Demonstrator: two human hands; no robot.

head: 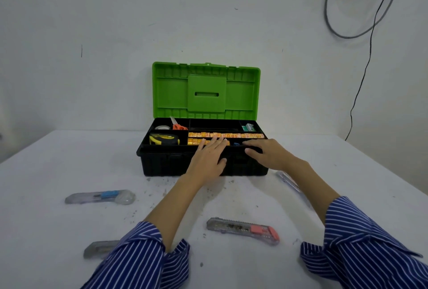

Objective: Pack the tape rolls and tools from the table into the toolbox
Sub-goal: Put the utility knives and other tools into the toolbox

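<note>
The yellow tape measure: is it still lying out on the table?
No: the yellow tape measure sits in the front-left compartment of the open toolbox.

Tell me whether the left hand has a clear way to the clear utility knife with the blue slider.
Probably yes. The left hand rests empty on the toolbox's black front rim, and only bare table lies between it and the clear utility knife with the blue slider.

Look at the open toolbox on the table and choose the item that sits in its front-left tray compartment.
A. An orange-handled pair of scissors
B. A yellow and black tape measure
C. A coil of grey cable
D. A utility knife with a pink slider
B: the yellow and black tape measure lies in the front-left compartment of the toolbox, while the scissors sit in the compartment behind it.
</note>
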